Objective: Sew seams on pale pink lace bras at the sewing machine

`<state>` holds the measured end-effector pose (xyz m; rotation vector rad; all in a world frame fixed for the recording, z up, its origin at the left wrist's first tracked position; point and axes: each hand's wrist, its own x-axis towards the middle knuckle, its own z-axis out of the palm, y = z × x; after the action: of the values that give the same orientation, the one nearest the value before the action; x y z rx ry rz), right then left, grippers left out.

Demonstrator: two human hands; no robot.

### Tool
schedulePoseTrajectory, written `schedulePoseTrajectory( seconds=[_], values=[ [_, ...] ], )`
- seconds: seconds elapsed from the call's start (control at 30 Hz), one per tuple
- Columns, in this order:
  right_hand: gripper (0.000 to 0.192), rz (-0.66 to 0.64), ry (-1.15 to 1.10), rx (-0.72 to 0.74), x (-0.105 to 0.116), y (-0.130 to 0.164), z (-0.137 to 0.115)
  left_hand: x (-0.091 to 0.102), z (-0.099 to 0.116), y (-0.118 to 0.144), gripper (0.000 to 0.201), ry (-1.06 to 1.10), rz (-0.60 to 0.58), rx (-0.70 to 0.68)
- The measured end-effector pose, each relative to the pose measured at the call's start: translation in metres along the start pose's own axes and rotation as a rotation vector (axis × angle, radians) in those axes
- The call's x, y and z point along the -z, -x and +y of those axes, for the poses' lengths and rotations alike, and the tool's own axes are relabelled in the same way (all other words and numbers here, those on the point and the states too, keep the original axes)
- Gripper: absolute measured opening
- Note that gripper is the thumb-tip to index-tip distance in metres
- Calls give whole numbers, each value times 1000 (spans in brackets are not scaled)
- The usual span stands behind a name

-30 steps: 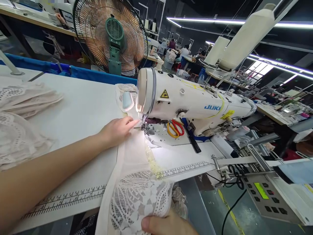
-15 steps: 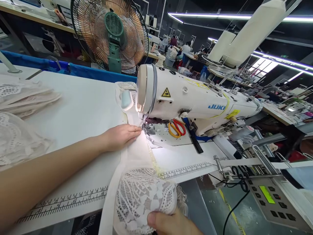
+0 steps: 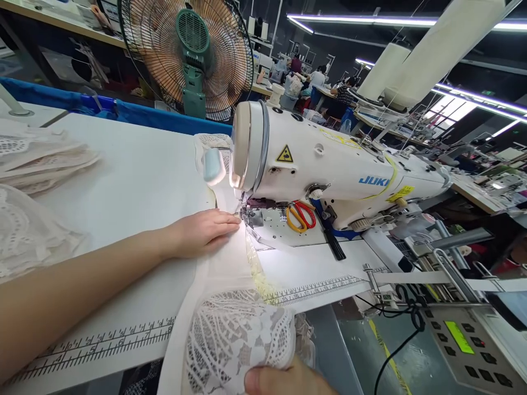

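My right hand (image 3: 288, 379) pinches the lace fabric (image 3: 234, 334) at the near edge of the surface (image 3: 135, 181). My left hand (image 3: 201, 233) lies flat and open on the cloth, fingertips just beside the presser foot (image 3: 251, 216). Scissors (image 3: 300, 215) rest under the sewing machine (image 3: 329, 170); folded lace (image 3: 37, 159) sits left, a fan (image 3: 189, 55) beyond.

White openwork lace fabric (image 3: 234, 340); white sewing machine (image 3: 329, 164).

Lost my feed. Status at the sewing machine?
Left hand flat on lace fabric by presser foot. Right hand grips fabric. Feed path clear.
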<state>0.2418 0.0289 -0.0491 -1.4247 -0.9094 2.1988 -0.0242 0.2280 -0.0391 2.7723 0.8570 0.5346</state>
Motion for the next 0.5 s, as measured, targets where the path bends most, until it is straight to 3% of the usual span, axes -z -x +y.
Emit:
schedulePoseTrajectory(
  seconds=[0.13, 0.23, 0.5],
  values=[
    [81, 28, -173, 16, -4, 3, -10, -5, -2, -3, 42, -112, 24, 21],
    [87, 76, -180, 19, -8, 4, -13, -7, -2, -4, 41, -186, 47, 24],
    [68, 147, 2, 31, 2, 19, -25, -3, 8, -10, 41, -228, -3, 49]
  ],
)
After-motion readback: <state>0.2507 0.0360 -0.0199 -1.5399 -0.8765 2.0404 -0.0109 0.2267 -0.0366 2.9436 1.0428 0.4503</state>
